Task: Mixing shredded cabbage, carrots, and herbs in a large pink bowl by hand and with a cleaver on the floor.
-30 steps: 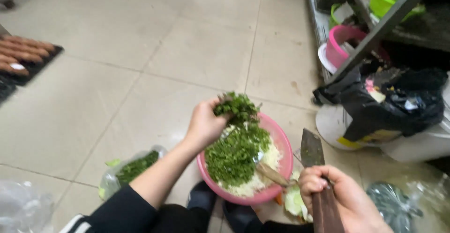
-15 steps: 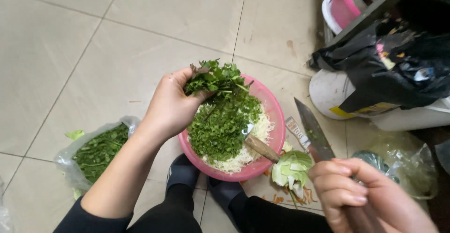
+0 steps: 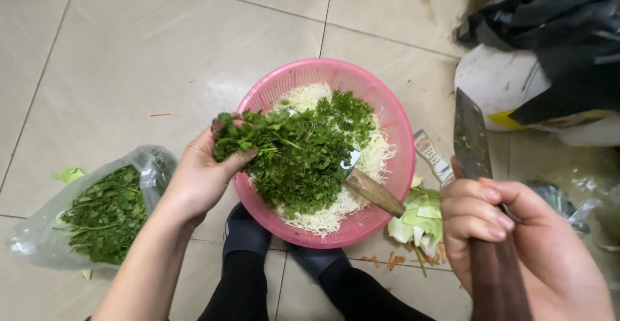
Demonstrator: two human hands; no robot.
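Note:
My left hand grips a bunch of green leafy herbs at the left rim of a pink plastic colander on the floor. The colander holds shredded white cabbage topped with chopped herbs. A second knife with a wooden handle rests inside it, blade buried in the greens. My right hand is closed around the dark handle of a cleaver, its blade pointing up and away, to the right of the colander.
A clear plastic bag of herbs lies on the tiled floor at left. Cabbage scraps and a peeler lie right of the colander. A white bucket and black bag stand at upper right. My dark-socked feet sit below the colander.
The view has closed in on the colander. My left hand with the herb bunch has sunk lower toward the colander's left rim. My right hand still holds the cleaver.

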